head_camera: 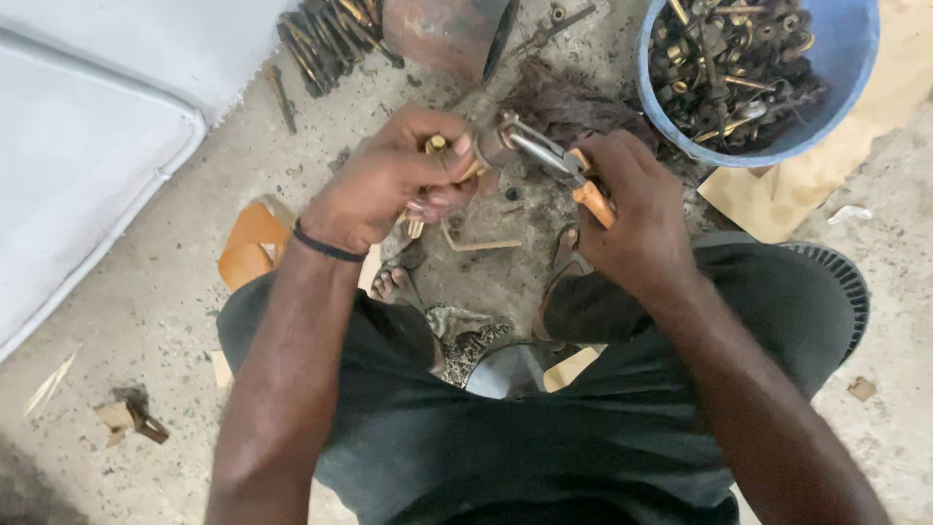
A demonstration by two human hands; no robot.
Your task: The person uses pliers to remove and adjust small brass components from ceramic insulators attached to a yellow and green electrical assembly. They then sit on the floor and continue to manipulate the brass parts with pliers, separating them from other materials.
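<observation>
Floor (pixel 146 292), concrete: white sheet at left edge. Left hand (pixel 389 180) clenched around small brass fitting (pixel 434 146), held over floor centre. Right hand (pixel 632 209) grips orange-handled pliers (pixel 554 160), tips clamped on fitting. Blue bucket (pixel 855 68), top right, full of fittings; judged many left unworked. Brown card (pixel 777 199) beneath, unlabelled.

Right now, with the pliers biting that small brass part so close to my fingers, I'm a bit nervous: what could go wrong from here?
1. The pliers may slip off the brass part and nip the left hand, whose fingers sit right beside the jaws.
2. A freed piece could drop onto the bare foot below.
3. The right hand works near the blue bucket; a jerk might knock it.
</observation>
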